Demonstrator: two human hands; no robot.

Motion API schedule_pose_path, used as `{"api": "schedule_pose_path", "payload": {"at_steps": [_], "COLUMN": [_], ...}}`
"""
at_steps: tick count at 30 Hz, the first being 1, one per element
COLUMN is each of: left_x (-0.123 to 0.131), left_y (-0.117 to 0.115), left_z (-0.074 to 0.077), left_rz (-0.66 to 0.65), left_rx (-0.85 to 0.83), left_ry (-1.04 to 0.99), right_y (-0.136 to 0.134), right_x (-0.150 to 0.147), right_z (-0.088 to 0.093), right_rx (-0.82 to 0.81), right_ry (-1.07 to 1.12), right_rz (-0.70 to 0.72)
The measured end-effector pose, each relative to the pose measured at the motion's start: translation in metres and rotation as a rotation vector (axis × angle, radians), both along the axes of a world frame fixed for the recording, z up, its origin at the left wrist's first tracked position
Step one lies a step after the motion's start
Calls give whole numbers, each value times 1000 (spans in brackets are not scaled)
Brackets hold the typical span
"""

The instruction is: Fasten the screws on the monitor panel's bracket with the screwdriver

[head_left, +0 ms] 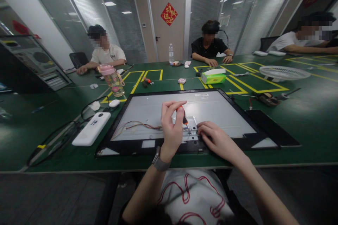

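Note:
A flat display panel [148, 105] with a grey metal back and black frame lies in front of me on the green table. My left hand [171, 123] grips a screwdriver [185, 116] with a red and black handle, thumb and fingers around its top. Its shaft points down at a small metal bracket [194, 134] near the panel's front edge. My right hand [215, 137] rests on the panel just right of that bracket, fingers loosely bent and the fingertips at its edge. Thin coloured wires [144, 124] run leftward from under my left hand.
Left of the panel are a white power bank [91, 129], black cables [58, 140] and a pink-lidded bottle [113, 81]. A black phone-like slab [271, 126] lies right; a green tissue pack [213, 76] and white round grille [283, 72] stand beyond. Several people sit around the table.

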State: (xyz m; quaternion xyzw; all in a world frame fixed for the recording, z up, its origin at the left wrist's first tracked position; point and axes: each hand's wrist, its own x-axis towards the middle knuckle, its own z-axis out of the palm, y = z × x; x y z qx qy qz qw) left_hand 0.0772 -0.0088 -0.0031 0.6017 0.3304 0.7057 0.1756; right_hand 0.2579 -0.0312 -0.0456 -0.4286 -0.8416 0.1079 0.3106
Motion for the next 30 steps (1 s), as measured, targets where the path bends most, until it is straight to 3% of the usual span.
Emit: {"api": "schedule_pose_path", "payload": {"at_steps": [4,14,30], "left_x": [-1,-1,1], "left_y": [-1,-4,-1], "left_z": [-1,2,-1], "left_rz": [-49,14,-19], "left_rx": [-21,15,-10], "left_ry": [-43,16,-3], "right_y": [0,0,0], "right_x": [0,1,0], "right_z": [-1,-1,0], "right_rx": [-7,-8,-13], "right_ry": [-3,-10,-16], "right_rz": [-4,-3,-6]}}
